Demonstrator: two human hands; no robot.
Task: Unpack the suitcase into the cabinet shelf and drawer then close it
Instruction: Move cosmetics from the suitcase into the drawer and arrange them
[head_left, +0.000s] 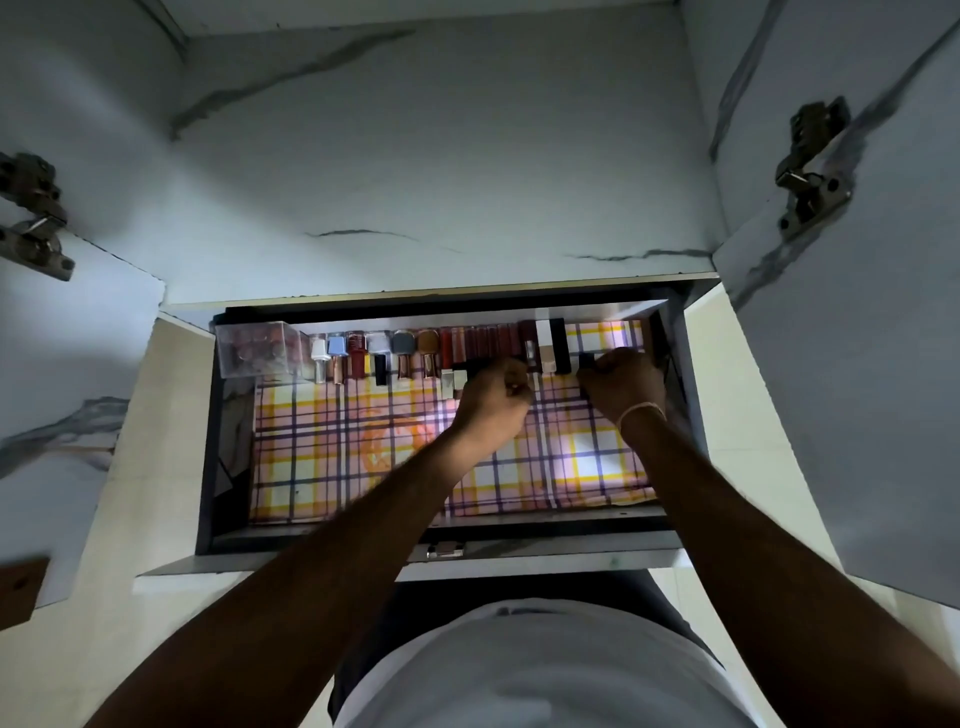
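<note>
Our left hand (493, 397) is inside the open drawer (205, 441), fingers curled toward the far row of cosmetics; something small glints between the fingertips, but we cannot tell what it is or whether it is truly gripped. Our right hand (623, 384) is just beside it to the right, fingers curled over a small dark item (586, 361) at the right end of the row; a pale band circles that wrist.

The drawer is pulled out toward us below the cabinet shelf (441, 182), a pale marbled surface with dark veins. A plaid liner (337, 457) in yellow, pink and purple covers the drawer floor. Along the far wall, from the left, stands a clear plastic box (254, 348) of round reddish things, then nail polish bottles (363, 356) with white, blue, red, grey and brown caps, then a tight run of dark red lipstick tubes (483, 340), then a white stick and a black stick (557, 343) upright next to them. Our hands cover the near ends of the tubes and of the sticks.

Cabinet doors (857, 312) stand open on both sides, each with a metal hinge (810, 171). Our forearms cross the drawer's front edge, hiding part of it; a small metal latch (444, 550) shows between them. A white shirt (545, 670) fills the bottom. The suitcase is not visible.
</note>
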